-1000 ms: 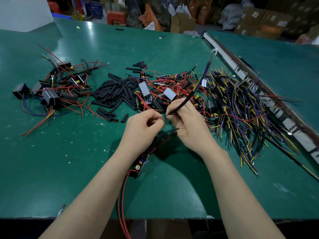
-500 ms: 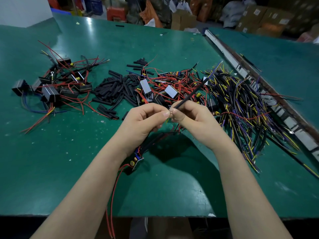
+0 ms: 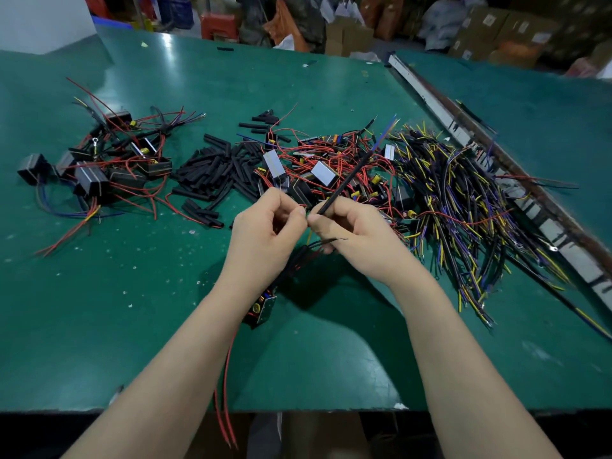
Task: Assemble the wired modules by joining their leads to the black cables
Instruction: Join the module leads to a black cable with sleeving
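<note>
Inspecting the joint area, we found both hands raised over the table [image 3: 99, 309], thumbs almost tip to tip. Our right hand [image 3: 357, 236] pinched a black cable [image 3: 347, 180] near its lower end; its long axis ran up and away to the right, over the pile of loose modules [image 3: 324, 173], ending in bare coloured strands. Our left hand [image 3: 265, 236] was curled, thumb against forefinger, apparently pinching a lead, though the lead itself was hidden behind the fingers. The module [image 3: 261, 309] in work hung below the left wrist, its red leads [image 3: 225, 392] trailing over the table edge. We judged that the joint turned on the small gap between the two pinches: the cable's near end pointed at the left fingertips, just beside them, so either hand was equally near. Whether the ends already touched could not be determined.
</note>
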